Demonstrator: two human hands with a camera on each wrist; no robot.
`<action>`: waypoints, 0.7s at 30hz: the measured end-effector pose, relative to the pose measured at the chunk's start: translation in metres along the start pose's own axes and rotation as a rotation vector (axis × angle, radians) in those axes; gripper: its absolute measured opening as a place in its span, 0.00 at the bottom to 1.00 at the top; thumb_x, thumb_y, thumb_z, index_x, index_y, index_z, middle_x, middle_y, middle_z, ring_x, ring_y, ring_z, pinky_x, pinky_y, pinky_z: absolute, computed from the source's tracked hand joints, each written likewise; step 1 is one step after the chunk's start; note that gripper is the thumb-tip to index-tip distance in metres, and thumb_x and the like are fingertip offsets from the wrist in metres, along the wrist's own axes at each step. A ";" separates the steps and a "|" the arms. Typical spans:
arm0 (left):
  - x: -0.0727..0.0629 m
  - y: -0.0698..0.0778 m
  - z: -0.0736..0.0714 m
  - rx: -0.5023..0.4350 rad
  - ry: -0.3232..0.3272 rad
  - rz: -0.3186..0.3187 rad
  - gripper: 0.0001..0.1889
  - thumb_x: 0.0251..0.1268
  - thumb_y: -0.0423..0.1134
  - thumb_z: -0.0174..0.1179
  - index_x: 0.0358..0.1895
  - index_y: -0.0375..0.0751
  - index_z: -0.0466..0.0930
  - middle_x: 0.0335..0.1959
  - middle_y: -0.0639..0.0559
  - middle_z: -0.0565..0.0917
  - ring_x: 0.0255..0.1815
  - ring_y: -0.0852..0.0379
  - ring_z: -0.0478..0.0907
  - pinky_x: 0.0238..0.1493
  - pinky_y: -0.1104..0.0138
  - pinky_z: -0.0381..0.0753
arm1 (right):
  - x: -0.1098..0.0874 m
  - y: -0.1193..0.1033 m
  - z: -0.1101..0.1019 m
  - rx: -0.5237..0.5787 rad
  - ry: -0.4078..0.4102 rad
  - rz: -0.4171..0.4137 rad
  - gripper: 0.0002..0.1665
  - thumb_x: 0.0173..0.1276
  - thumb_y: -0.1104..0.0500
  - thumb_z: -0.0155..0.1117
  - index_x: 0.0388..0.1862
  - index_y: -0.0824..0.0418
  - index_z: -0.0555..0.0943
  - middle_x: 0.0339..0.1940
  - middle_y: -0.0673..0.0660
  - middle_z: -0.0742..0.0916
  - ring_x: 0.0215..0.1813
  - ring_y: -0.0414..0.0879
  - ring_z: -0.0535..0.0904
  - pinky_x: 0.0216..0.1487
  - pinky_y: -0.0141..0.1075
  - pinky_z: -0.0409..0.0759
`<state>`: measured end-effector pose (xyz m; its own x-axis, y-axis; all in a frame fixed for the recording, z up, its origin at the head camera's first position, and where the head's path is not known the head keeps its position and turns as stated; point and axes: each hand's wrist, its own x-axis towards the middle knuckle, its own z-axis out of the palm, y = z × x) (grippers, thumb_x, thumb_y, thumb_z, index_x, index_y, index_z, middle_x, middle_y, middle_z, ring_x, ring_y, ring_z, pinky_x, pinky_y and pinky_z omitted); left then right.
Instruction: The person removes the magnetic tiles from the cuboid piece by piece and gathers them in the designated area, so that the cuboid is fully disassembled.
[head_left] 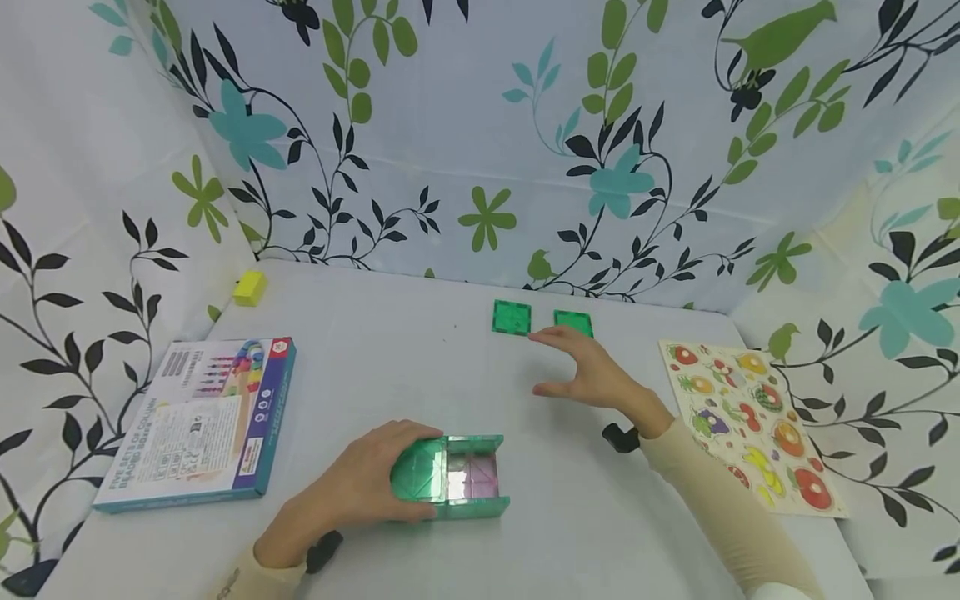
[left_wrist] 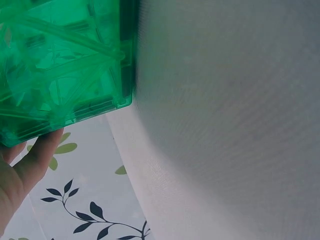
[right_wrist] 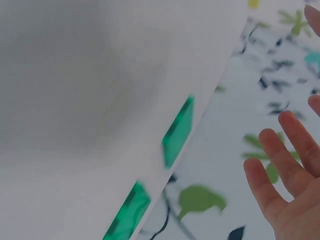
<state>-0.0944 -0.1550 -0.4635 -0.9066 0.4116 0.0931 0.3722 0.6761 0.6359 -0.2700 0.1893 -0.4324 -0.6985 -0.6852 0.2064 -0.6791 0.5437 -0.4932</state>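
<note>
A boxy structure of translucent green magnetic tiles point(head_left: 417, 468), with a pinkish-purple panel point(head_left: 480, 477) inside its right part, stands on the white table. My left hand point(head_left: 367, 477) grips its left end, thumb on the near side and fingers on the far side. In the left wrist view, the green tile wall point(left_wrist: 65, 65) fills the upper left corner, fingers at its lower edge. My right hand point(head_left: 592, 372) hovers over the table, fingers spread and holding nothing. Just beyond it lie two flat green square tiles point(head_left: 512, 317), one partly hidden behind its fingers.
A boxed bead set point(head_left: 195, 425) lies at the left, with a yellow block point(head_left: 250, 288) behind it at the back corner. On the right, partly under my right forearm, is a fruit-picture board point(head_left: 750, 417). Patterned cloth point(head_left: 450, 150) hangs around the back and sides.
</note>
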 end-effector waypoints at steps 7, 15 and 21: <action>0.002 0.002 0.000 -0.005 -0.014 -0.016 0.42 0.44 0.63 0.79 0.67 0.59 0.74 0.60 0.64 0.81 0.60 0.58 0.78 0.57 0.54 0.81 | -0.034 -0.059 0.023 0.146 -0.003 -0.212 0.45 0.55 0.51 0.83 0.72 0.51 0.75 0.67 0.51 0.81 0.69 0.47 0.77 0.67 0.47 0.80; 0.003 0.001 0.000 0.017 0.009 0.013 0.43 0.43 0.63 0.79 0.67 0.59 0.75 0.59 0.65 0.82 0.56 0.62 0.78 0.53 0.61 0.81 | -0.063 -0.097 0.065 0.148 -0.053 -0.387 0.36 0.62 0.49 0.78 0.67 0.56 0.79 0.64 0.51 0.81 0.64 0.44 0.79 0.59 0.35 0.82; 0.004 0.003 0.000 0.011 0.001 0.011 0.42 0.43 0.60 0.80 0.66 0.59 0.75 0.58 0.64 0.82 0.56 0.61 0.79 0.52 0.62 0.82 | -0.071 -0.103 0.092 0.073 -0.056 -0.459 0.31 0.64 0.52 0.77 0.66 0.54 0.80 0.59 0.51 0.85 0.60 0.42 0.83 0.61 0.28 0.80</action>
<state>-0.0968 -0.1514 -0.4613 -0.9025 0.4187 0.1011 0.3847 0.6780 0.6264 -0.1298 0.1372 -0.4740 -0.3153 -0.8730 0.3722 -0.8959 0.1444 -0.4201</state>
